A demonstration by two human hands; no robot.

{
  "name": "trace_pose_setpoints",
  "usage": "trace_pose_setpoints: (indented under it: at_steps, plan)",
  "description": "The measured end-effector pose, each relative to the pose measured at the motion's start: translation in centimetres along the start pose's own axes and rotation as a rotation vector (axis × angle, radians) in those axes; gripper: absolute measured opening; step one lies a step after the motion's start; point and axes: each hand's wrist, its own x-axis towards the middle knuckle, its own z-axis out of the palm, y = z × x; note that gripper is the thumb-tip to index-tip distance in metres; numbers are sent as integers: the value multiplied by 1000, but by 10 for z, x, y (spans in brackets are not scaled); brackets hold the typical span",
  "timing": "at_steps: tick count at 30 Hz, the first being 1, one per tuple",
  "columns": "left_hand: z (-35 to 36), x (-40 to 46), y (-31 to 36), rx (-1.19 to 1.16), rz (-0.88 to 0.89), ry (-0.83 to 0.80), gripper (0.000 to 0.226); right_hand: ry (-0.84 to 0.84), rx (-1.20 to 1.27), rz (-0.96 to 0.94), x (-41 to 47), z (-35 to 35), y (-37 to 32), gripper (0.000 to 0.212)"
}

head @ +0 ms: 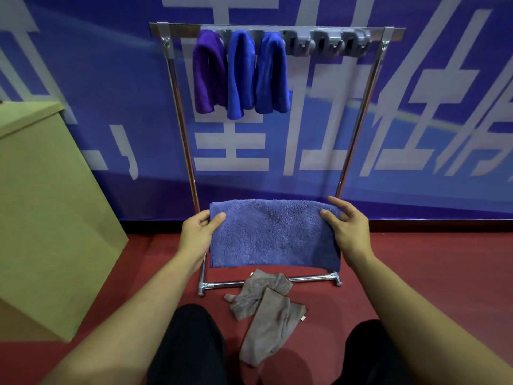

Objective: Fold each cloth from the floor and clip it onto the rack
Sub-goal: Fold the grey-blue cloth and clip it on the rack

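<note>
I hold a blue-violet terry cloth (273, 234) folded over and stretched flat in the air in front of the rack (183, 129). My left hand (198, 234) pinches its upper left corner, thumb on the front. My right hand (347, 229) pinches the upper right corner the same way. On the rack's top bar a purple cloth (208, 76) and two blue cloths (241, 76) (272, 76) hang from grey clips. Further grey clips (327, 44) to their right hold nothing. A crumpled grey-brown cloth (266, 315) lies on the red floor below, partly over the rack's base bar.
A tan cardboard box (47, 218) stands at the left, close to the rack's left post. A blue banner wall (416, 120) with large white characters runs behind the rack. My knees in black trousers (191, 345) frame the floor cloth.
</note>
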Motion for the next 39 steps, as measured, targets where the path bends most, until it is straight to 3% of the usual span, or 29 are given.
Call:
trace_pose_setpoints:
  at_steps: [14, 20, 26, 33, 37, 39]
  plan:
    - [8, 0, 3, -36, 5, 29, 6, 80, 13, -36, -2, -8, -3, 22]
    - [11, 1, 0, -103, -104, -6, 11, 43, 78, -6, -1, -7, -1, 39]
    - [9, -2, -3, -137, -186, -56, 16, -85, -48, 29, -2, -5, 12, 67]
    - [0, 1, -15, -126, -190, -87, 49, -41, 1, 206, -2, -4, 29, 84]
    - [-4, 0, -23, -158, -176, -50, 63, -90, 361, 467, -1, -2, 36, 84]
    - [-5, 0, -27, -137, -174, -66, 59, -137, 445, 576, -3, -5, 38, 79]
